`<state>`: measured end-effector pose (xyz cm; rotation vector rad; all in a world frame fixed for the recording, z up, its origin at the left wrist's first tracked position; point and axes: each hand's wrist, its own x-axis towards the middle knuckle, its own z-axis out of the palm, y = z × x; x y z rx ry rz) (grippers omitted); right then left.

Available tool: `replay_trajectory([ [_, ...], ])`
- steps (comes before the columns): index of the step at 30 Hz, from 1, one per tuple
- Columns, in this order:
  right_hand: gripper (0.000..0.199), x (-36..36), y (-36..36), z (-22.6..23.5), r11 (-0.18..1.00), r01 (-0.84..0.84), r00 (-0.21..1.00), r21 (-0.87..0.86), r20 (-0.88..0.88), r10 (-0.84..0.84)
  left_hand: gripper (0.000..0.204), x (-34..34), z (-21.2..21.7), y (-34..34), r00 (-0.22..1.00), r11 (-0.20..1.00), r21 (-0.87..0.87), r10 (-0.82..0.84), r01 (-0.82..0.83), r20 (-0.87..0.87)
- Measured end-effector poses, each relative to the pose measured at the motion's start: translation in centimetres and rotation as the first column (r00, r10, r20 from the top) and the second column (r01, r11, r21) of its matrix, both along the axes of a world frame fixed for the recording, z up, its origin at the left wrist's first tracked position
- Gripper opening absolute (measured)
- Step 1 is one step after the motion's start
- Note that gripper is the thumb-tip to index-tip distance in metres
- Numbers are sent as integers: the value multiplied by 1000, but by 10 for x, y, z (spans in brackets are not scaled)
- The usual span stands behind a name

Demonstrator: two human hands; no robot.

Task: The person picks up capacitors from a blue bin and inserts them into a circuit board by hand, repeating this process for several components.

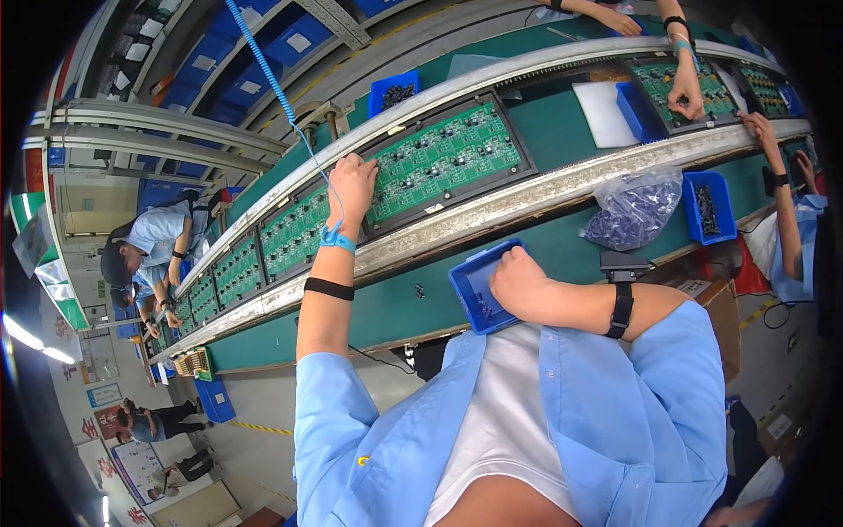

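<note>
My left hand [353, 189] rests at the left edge of a green circuit board [452, 154] dotted with small dark parts. Its fingers are bent and drawn together, and whatever may be between the fingertips is hidden. A blue wrist strap [337, 239] with a coiled cord circles that wrist. Close to my body, my right hand [520, 283] reaches into a small blue bin [470, 285] with its fingers curled. Small items lie at the bin's bottom, too blurred to name, and the fingertips are out of sight.
Framed boards [294, 224] line the conveyor between metal rails [457, 211]. A clear bag of purplish parts [634, 211] and a blue bin of dark parts [709, 207] lie to the right. Another blue bin [392, 93] stands beyond the rail. Co-workers' hands [687, 95] work at the far right.
</note>
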<state>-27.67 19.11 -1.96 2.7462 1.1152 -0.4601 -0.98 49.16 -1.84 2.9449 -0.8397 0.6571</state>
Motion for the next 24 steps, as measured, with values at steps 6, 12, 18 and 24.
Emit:
replay_trajectory([
  [6, 21, 11, 2, 8, 986, 49, 998, 159, 29, -54, 15, 2, 5, 2, 999, 999, -27, -43, 44, 5],
  [12, 20, 4, 5, 14, 975, 49, 996, 218, 62, -64, 17, 3, 9, 3, 997, 996, -60, -69, 67, -26],
  [18, 18, 6, 6, 21, 922, 79, 997, 380, -26, -75, 16, 4, 12, 1, 997, 996, -66, -58, 55, -54],
  [24, 17, 12, 13, 25, 847, 126, 992, 517, -82, -97, 17, 8, 14, 3, 995, 995, -80, -58, 52, -78],
])
